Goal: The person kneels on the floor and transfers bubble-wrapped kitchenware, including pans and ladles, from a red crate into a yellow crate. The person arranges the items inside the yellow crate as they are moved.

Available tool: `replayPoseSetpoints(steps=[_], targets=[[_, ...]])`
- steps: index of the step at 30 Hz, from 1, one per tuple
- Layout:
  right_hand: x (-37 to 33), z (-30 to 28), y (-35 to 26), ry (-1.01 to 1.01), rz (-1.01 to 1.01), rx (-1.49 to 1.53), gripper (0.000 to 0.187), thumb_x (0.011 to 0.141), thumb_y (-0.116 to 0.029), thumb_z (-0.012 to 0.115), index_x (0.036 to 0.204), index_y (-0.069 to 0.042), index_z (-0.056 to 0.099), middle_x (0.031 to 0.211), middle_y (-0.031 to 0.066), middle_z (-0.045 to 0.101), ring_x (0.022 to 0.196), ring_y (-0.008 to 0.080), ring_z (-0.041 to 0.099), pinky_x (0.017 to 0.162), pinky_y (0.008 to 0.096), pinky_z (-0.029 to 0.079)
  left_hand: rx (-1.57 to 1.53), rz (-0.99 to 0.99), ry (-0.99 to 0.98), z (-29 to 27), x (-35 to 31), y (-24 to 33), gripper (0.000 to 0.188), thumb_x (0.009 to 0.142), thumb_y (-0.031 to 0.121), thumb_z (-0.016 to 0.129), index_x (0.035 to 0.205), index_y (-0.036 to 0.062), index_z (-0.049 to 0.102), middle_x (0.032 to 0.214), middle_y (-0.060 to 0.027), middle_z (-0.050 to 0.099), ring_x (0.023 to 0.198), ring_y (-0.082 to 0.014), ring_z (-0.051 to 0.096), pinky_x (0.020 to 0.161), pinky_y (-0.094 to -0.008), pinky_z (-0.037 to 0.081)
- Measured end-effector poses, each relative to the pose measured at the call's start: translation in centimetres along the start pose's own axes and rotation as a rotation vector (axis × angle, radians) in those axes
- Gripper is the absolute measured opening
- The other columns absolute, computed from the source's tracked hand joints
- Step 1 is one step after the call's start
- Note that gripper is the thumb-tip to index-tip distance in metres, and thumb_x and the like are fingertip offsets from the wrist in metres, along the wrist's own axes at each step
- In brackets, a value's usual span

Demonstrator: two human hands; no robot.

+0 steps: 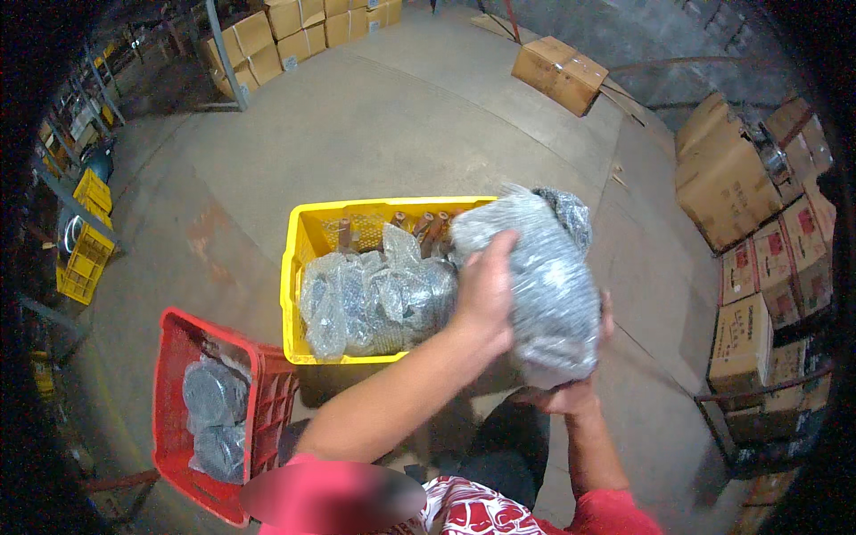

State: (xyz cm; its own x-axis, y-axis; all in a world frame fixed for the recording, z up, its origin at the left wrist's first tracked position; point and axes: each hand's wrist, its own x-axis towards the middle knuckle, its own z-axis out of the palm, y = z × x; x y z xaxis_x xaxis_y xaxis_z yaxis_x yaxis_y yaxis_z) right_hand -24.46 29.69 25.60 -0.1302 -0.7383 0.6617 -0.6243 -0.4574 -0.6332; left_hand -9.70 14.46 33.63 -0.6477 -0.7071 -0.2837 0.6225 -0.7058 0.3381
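One big wrapped bundle (544, 285) is held up at the right end of one yellow bin (290, 285). It's longest from far left to near right. The left hand (486, 294) and right hand (572, 397) have their fingers tight on it. One red basket (269, 401) has two wrapped lumps (214, 392). The yellow bin's wrapped things (370, 299) look too jumbled to count.

Single head-worn view: wide fisheye, left of a pair, looked down and forward, upright, unmirrored. Bare left hand (487, 290) and bare right hand (575, 395) sat close to the lens, right of frame centre. Open yellow rectangular plastic crate (292, 281) was near, mid-frame; stacked brown cardboard boxes (297, 46), upper left, were far off. Straight edges bowed toward the frame's rim.
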Motion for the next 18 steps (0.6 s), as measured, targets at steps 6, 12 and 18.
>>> replayPoseSetpoints(steps=[6, 12, 18], targets=[[1.3, -2.4, 2.9, 0.183, 0.001, -0.354, 0.074, 0.078, -0.018, 0.070, 0.143, 0.001, 0.040, 0.139, 0.0166, 0.050, 0.128, 0.0299, 0.048, 0.110, 0.0421, 0.036, -0.007, 0.089, 0.034, 2.3, 9.0, -7.4, 0.070, 0.092, 0.052, 0.061, 0.129, -0.0071, 0.054, 0.126, -0.0159, 0.061, 0.117, -0.0230, 0.059, 0.099, -0.0361, 0.046], [5.3, -2.8, 5.7, 0.179, 0.048, -0.556, 0.061, 0.072, -0.013, 0.065, 0.132, -0.004, 0.054, 0.134, 0.0215, 0.052, 0.122, 0.0406, 0.052, 0.105, 0.0463, 0.040, -0.088, -0.070, 0.042, 0.8, 18.3, -9.7, 0.079, 0.092, 0.054, 0.053, 0.137, -0.0111, 0.048, 0.137, -0.0199, 0.056, 0.121, -0.0280, 0.056, 0.103, -0.0398, 0.044], [8.2, 0.3, 6.5, 0.135, 0.027, -0.683, 0.074, 0.069, -0.010, 0.066, 0.142, -0.016, 0.051, 0.135, 0.0234, 0.050, 0.124, 0.0429, 0.051, 0.103, 0.0488, 0.043, -0.167, -0.196, -0.046, -1.8, 22.6, -7.4, 0.072, 0.089, 0.064, 0.048, 0.123, 0.0010, 0.061, 0.121, -0.0168, 0.066, 0.109, -0.0293, 0.062, 0.097, -0.0460, 0.048]])
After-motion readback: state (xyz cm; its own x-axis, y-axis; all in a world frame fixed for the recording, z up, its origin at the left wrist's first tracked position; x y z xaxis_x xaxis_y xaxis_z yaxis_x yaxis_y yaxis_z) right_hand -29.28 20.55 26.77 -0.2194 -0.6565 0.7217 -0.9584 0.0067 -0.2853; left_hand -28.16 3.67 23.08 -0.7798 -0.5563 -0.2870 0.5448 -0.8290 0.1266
